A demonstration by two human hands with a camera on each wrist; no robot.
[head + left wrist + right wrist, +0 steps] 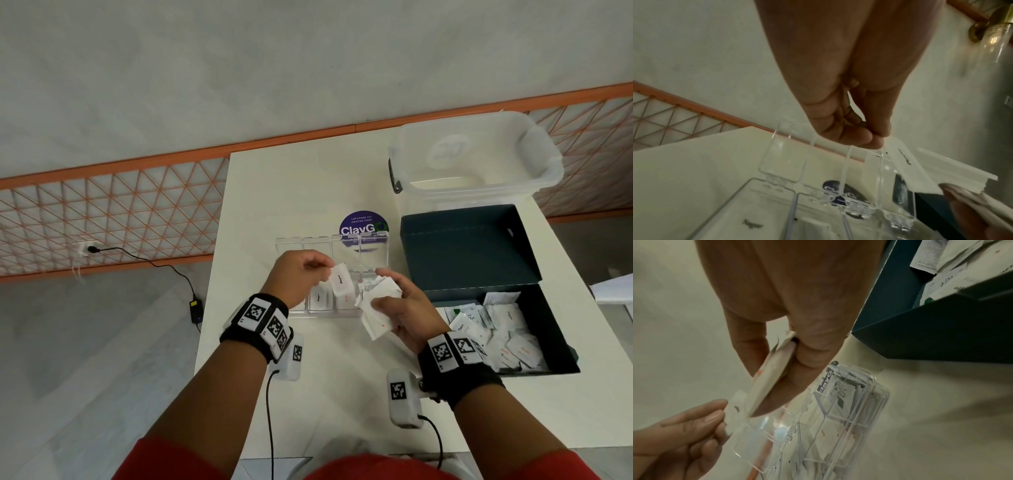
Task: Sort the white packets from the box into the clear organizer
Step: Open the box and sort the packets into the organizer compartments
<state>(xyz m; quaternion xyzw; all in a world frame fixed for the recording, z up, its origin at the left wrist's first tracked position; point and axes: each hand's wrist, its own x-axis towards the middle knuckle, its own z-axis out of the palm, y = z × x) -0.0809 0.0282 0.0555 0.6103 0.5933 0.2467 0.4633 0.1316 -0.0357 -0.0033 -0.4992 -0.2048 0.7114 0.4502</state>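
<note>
- One big white table held everything, and it stood by a wall with an orange lattice strip.
- At the far right corner of the table sat a clear plastic tub.
- Just in front of the tub lay the dark blue box, with its lid folded back and flat.
- Inside the box was a messy pile of white packets, still waiting there.
- To the left of the box, close to it, sat the clear organizer with its little lids standing up.
- Some of the near slots in the organizer already had packets in them, and one said "Pepper".
- Behind the organizer, a round purple sticker showed on the table.
- The right hand was curled around a bunch of packets and held them above the table, between the organizer and the box.
- In the right wrist view, the thumb and fingers squeezed that bunch from both sides.
- The left hand pinched a single packet at its edge with fingertips and thumb.
- That single packet hung over the near slots of the organizer, right beside the bunch in the other hand.
- Black bands with square black-and-white tags were strapped on both wrists.
- On the floor at the left lay a black cord running from a wall plug.
</note>
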